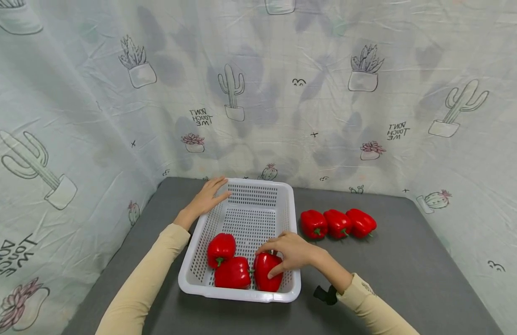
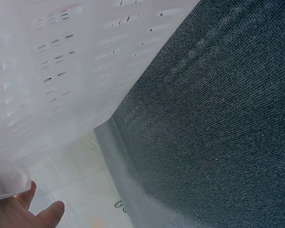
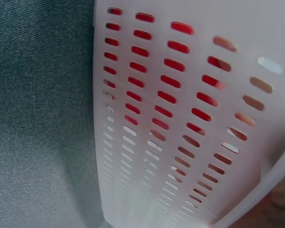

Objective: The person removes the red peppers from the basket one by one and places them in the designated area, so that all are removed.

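A white slotted plastic basket stands on the grey table. Inside its near part are three glossy red bell peppers: one at the left, another lying at the front, and a third at the right. My right hand grips that right-hand pepper, thumb across its near side and fingers at its far side. Through the slots in the right wrist view, red patches show, and the basket wall hides most of this hand. My left hand rests on the basket's far left rim, fingers extended.
Three more red bell peppers, left, middle and right, lie in a row on the table right of the basket. A cactus-print cloth hangs behind and at both sides.
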{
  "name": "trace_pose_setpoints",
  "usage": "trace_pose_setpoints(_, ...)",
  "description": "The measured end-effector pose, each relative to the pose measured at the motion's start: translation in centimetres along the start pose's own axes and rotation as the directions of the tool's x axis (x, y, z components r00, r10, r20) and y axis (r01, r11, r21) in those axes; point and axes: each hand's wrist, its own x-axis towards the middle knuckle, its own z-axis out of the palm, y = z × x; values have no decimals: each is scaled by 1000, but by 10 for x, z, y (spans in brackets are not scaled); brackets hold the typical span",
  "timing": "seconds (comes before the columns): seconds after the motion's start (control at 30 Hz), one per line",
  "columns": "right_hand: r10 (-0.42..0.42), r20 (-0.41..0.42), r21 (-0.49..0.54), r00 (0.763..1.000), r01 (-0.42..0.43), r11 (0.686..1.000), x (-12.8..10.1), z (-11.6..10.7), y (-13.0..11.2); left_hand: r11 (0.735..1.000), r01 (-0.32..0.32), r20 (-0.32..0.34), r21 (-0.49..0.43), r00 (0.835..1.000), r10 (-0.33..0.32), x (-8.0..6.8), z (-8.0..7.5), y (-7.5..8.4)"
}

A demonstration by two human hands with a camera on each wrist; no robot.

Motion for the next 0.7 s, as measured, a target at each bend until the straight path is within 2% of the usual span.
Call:
trace_pose_setpoints(0.43,-42,-52,60,998,45,997,-2,-8,2,1000,6,-4,4,1000,-6,0,0,2)
trace_pose_setpoints(0.7,0,-129,75,992,9,997,-9,-22,5,1000,6,-2,7,1000,-6,-1,0,3)
